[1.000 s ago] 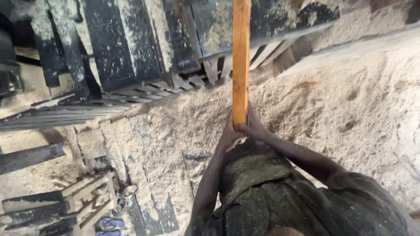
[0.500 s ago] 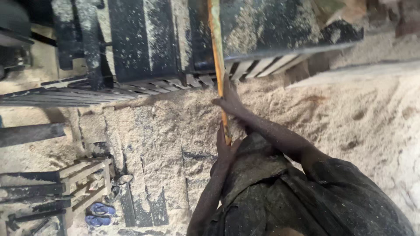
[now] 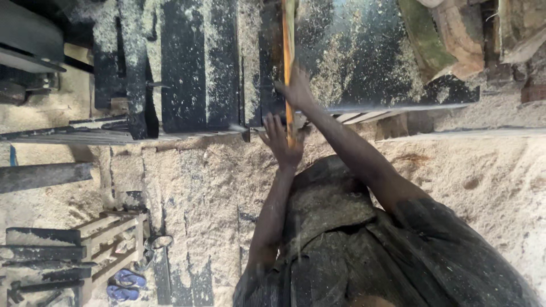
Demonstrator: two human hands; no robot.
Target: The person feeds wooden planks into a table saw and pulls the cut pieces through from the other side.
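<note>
Both your hands bear on the narrow orange wooden strip (image 3: 288, 62) standing on edge on the dark machine table (image 3: 199, 74).

Your left hand (image 3: 281, 142) presses the strip's near end, fingers spread apart. Your right hand (image 3: 297, 91) rests farther along its side; its fingers are blurred, so their spacing cannot be determined. Sawdust (image 3: 489, 182) covers the ground. Blue sandals (image 3: 124, 284) lie beside a wooden frame (image 3: 111, 244) at lower left.

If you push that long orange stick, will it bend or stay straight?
The stick looks like a thin wooden strip, and it runs straight under both hands, so it is probably fairly stiff. Being so narrow, it likely weighs little and might flex slightly. Sawdust coats everything, so it could feel dusty and a bit slippery.
</note>
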